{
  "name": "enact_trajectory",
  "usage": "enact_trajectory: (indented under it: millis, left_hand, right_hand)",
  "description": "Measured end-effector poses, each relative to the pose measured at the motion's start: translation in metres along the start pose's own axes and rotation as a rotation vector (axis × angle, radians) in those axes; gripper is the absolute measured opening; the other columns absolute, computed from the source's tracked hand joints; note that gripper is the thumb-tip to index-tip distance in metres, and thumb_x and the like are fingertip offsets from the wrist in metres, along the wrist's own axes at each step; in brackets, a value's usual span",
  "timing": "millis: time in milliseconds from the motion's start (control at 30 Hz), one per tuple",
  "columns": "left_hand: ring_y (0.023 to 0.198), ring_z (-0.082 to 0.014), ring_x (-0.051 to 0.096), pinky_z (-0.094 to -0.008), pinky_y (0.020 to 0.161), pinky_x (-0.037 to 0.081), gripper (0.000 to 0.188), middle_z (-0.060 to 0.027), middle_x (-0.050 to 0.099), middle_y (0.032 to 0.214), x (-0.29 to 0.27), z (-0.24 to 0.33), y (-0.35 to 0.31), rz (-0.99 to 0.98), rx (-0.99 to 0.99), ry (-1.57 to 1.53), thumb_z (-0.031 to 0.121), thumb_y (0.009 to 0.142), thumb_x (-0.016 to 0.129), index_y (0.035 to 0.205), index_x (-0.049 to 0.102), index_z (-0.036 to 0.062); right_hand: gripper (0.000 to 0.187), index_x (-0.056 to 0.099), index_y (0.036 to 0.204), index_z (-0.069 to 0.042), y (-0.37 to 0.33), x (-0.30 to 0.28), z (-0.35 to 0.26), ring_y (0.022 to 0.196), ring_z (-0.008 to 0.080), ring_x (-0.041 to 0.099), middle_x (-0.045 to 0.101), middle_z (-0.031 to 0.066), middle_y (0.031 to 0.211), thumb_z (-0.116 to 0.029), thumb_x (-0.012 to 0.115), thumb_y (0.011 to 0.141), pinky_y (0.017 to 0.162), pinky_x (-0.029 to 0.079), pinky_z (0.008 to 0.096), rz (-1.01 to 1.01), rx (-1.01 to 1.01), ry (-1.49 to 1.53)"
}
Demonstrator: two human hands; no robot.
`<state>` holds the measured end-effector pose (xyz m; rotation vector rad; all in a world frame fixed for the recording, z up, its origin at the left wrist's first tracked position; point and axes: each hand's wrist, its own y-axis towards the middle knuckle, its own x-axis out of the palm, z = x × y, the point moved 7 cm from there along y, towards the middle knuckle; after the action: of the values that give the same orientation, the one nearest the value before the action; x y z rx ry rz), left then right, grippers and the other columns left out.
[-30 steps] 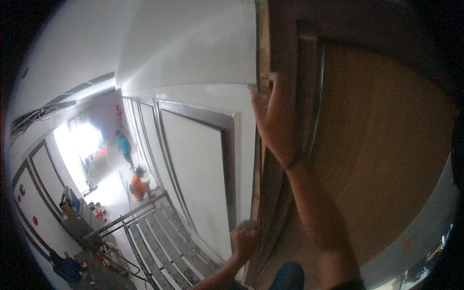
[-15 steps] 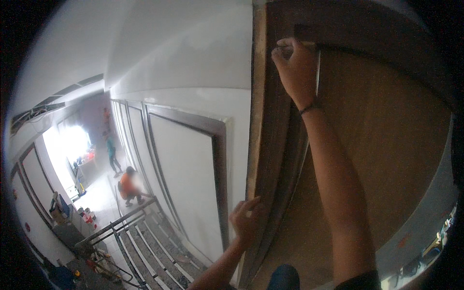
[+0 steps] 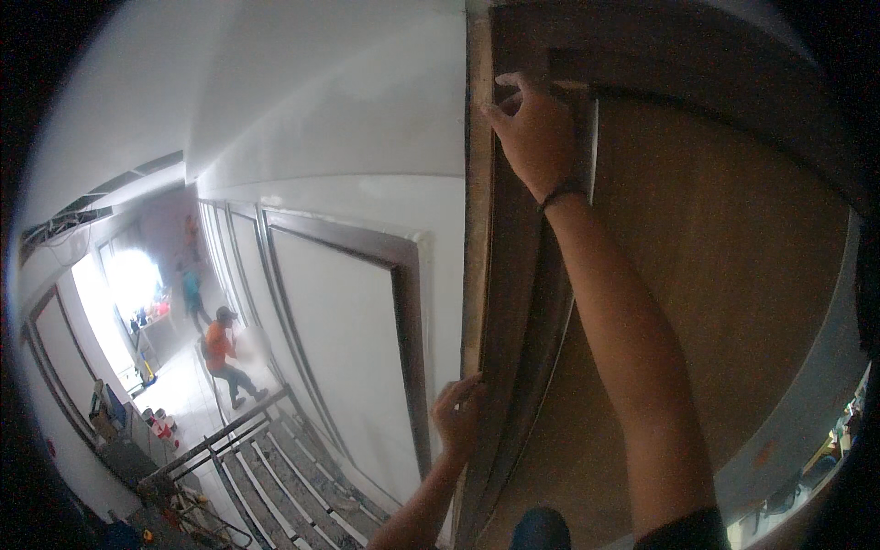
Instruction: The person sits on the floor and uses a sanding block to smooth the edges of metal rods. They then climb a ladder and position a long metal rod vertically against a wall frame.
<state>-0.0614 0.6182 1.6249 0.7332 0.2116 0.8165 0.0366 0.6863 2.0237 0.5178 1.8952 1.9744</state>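
My right hand is raised high against the dark wooden door frame. Its thumb and forefinger curve apart by the frame's left edge, a gap shows between them, and the fingertips look pale. Lower down, my left hand is closed with bent fingers at the same edge. Whatever its fingertips may pinch is too small to make out. A light brown strip runs along this edge between the two hands. Right of the frame is a broad brown wooden panel, partly covered by my right forearm.
White wall adjoins the frame, with another dark-trimmed opening. Metal scaffold rails and slats lie below left. On the bright floor beyond, a person in orange and another in teal stand near several buckets.
Toward the frame's left edge, my right hand has shifted, its thumb and forefinger wider apart. My left hand stays low on the edge. The person in orange has risen from a crouch.
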Motion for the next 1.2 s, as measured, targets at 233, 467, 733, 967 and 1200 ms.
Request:
enact_trajectory:
  millis: [233, 467, 733, 967, 1200]
  left_hand:
    - [0.087, -0.0207, 0.068, -0.0329, 0.077, 0.052, 0.024, -0.0120, 0.070, 0.096, 0.009, -0.002, 0.003, -0.003, -0.006, 0.053, 0.004, 0.082, 0.070, 0.106, 0.072, 0.0061]
    - [0.082, -0.0201, 0.067, -0.0329, 0.074, 0.052, 0.030, -0.0114, 0.069, 0.090, 0.010, -0.003, 0.010, 0.017, 0.011, 0.095, 0.005, 0.083, 0.070, 0.112, 0.071, 0.0115]
    - [0.080, -0.0195, 0.067, -0.0322, 0.071, 0.051, 0.029, -0.0124, 0.069, 0.087, 0.014, -0.001, 0.013, 0.024, 0.078, 0.097, 0.005, 0.082, 0.071, 0.111, 0.071, 0.0098]
    - [0.076, -0.0182, 0.067, -0.0317, 0.068, 0.051, 0.027, -0.0110, 0.069, 0.085, 0.016, -0.004, 0.016, 0.050, 0.120, 0.127, 0.005, 0.081, 0.072, 0.107, 0.072, 0.0094]
    - [0.070, -0.0192, 0.065, -0.0334, 0.064, 0.051, 0.026, -0.0108, 0.067, 0.080, 0.018, 0.002, 0.018, 0.049, 0.113, 0.138, 0.006, 0.081, 0.072, 0.107, 0.073, 0.0125]
  right_hand:
    - [0.037, 0.062, 0.116, -0.008, 0.004, -0.001, 0.004, 0.073, 0.0206, 0.068, 0.069, 0.0077, 0.083, -0.025, 0.070, 0.085, 0.066, 0.056, 0.0350, 0.028, -0.034, -0.070]
    - [0.035, 0.064, 0.116, -0.006, 0.007, 0.001, 0.004, 0.073, 0.0215, 0.067, 0.069, 0.0084, 0.081, -0.023, 0.070, 0.085, 0.072, 0.055, 0.0370, 0.016, -0.069, -0.121]
    - [0.032, 0.066, 0.113, -0.004, 0.012, 0.004, 0.003, 0.074, 0.0227, 0.067, 0.069, 0.0111, 0.082, -0.021, 0.069, 0.085, 0.070, 0.056, 0.0357, -0.006, -0.099, -0.148]
    - [0.036, 0.063, 0.116, -0.003, 0.020, 0.006, -0.001, 0.076, 0.0252, 0.068, 0.069, 0.0136, 0.084, -0.022, 0.068, 0.086, 0.071, 0.056, 0.0376, 0.006, -0.123, -0.204]
    - [0.036, 0.062, 0.119, -0.003, 0.066, 0.017, 0.013, 0.081, 0.0298, 0.068, 0.069, 0.0186, 0.089, -0.021, 0.065, 0.087, 0.076, 0.056, 0.0415, 0.027, -0.184, -0.128]
